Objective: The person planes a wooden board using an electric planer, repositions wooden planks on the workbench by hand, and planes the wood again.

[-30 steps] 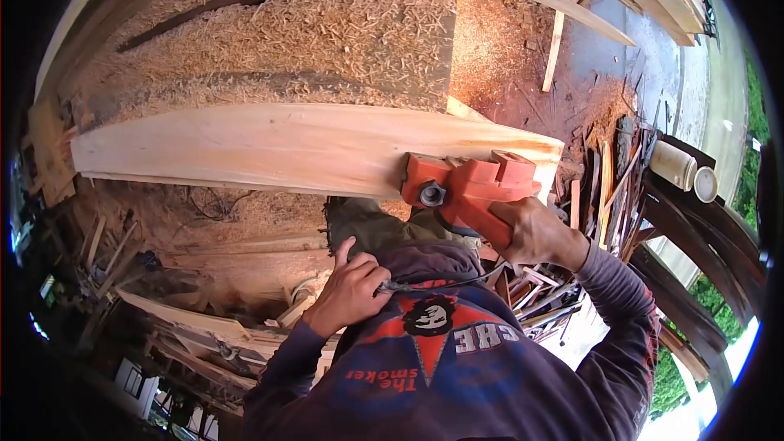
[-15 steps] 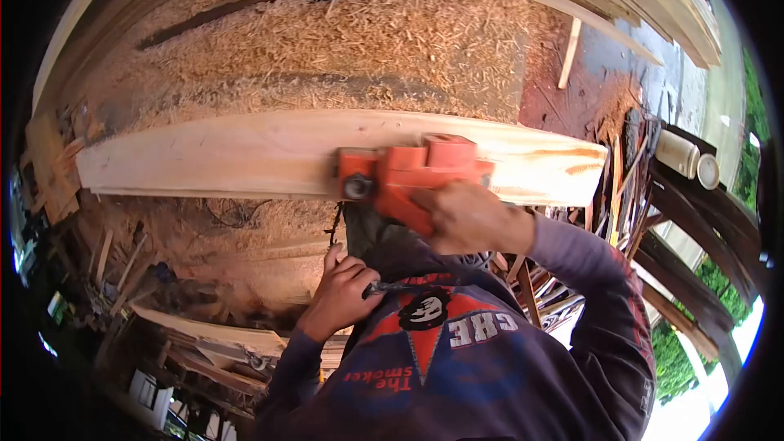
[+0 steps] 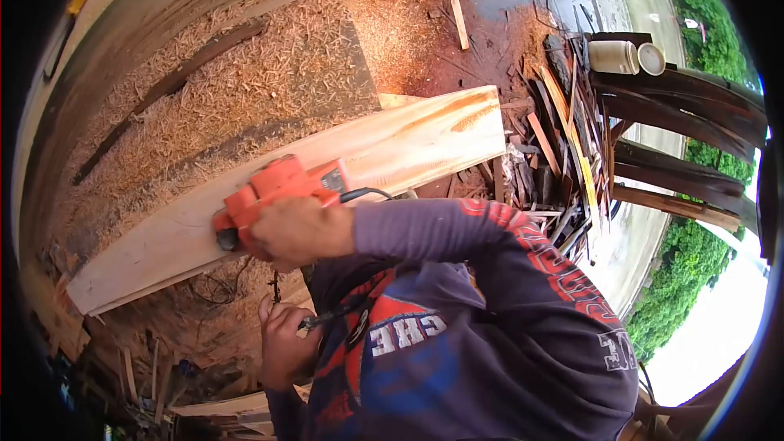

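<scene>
Planer (image 3: 282,175), red, gripped in my right hand (image 3: 294,233), partway along pale board (image 3: 433,135); cord (image 3: 331,316) in my curled left hand (image 3: 286,339); shavings (image 3: 302,57) strewn beyond; finished extent unclear.

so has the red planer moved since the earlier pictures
Yes. Judged against the board, the red planer in the right hand has moved left, away from the board's right end, which it was near earlier.
</scene>
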The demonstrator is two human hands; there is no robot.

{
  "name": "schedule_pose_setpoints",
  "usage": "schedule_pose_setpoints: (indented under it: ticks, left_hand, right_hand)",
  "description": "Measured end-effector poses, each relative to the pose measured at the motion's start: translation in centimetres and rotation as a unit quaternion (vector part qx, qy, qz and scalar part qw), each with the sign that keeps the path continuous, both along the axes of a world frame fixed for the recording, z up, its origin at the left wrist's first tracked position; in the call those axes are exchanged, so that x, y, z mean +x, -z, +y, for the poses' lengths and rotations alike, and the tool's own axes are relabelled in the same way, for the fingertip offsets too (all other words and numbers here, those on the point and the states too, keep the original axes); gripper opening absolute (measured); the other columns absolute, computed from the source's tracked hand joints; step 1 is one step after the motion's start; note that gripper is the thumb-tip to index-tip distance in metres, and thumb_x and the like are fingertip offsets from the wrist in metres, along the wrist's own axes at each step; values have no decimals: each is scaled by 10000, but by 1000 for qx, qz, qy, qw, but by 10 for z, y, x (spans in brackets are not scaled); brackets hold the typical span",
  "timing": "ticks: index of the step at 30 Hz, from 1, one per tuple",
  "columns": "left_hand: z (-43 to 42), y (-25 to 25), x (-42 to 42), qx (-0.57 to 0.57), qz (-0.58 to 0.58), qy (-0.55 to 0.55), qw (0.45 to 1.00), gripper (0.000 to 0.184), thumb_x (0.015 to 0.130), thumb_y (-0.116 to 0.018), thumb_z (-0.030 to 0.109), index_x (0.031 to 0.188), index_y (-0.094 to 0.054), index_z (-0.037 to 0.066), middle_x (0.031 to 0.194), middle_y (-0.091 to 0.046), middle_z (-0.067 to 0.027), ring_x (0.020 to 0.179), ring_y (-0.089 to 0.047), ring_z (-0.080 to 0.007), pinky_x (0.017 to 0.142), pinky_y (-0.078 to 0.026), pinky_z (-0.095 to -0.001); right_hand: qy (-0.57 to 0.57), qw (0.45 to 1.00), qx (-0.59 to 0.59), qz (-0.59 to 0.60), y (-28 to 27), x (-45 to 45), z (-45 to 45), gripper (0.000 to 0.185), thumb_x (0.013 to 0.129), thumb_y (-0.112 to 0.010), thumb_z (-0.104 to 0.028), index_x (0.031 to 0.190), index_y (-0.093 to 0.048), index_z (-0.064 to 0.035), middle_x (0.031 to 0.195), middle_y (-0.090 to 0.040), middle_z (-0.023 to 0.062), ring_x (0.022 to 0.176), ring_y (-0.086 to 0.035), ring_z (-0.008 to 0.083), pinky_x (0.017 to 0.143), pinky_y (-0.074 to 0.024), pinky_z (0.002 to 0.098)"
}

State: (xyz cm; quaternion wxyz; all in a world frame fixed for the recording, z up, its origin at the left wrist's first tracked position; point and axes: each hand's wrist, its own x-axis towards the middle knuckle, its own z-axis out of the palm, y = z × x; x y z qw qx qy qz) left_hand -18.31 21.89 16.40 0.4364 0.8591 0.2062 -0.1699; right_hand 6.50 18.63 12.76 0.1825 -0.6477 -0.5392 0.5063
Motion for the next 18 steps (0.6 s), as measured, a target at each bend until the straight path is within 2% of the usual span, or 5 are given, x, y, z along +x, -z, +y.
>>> schedule_pose_setpoints:
  ticks: [2, 4, 11, 14, 18]
  left_hand:
    - [-16, 1, 21, -4, -2, 0, 1000, 150, 736, -814, 131, 771, -679, 76, 771, -676, -70, 840, -657, -292, 1112, -359, -534]
    - [-34, 5, 46, -11, -1, 4, 1000, 151, 737, -817, 133, 776, -683, 77, 774, -678, -70, 844, -659, -289, 1111, -361, -538]
    - [-113, 27, 162, -68, -129, 110, 983, 220, 776, -850, 210, 867, -715, 61, 815, -697, -73, 858, -662, -268, 1104, -380, -553]
    - [-150, 30, 210, -81, -193, 153, 966, 258, 786, -849, 227, 902, -710, 43, 789, -678, -76, 852, -666, -269, 1091, -402, -543]
    - [-179, 33, 235, -126, -194, 165, 959, 246, 768, -853, 231, 862, -718, 48, 774, -676, -94, 832, -665, -277, 1075, -414, -541]
  right_hand:
    - [-5, 997, -66, -45, -2, 44, -60, 309, 724, -681, -157, 1018, -722, -71, 799, -704, 189, 801, -741, 388, 620, -590, 520]
    - [14, 997, -16, -71, 1, 95, -132, 334, 727, -684, -179, 1044, -663, -76, 734, -689, 174, 756, -721, 411, 648, -579, 535]
    - [57, 986, -99, -118, -14, 246, -331, 289, 722, -713, -119, 1000, -666, -54, 755, -687, 202, 753, -706, 402, 701, -570, 493]
    - [58, 986, -100, -119, -18, 291, -382, 323, 695, -724, -122, 1011, -680, -73, 785, -711, 174, 766, -707, 403, 715, -568, 493]
    - [35, 983, -81, -161, -11, 310, -406, 253, 718, -697, -153, 953, -655, -69, 750, -684, 180, 756, -691, 414, 686, -548, 507]
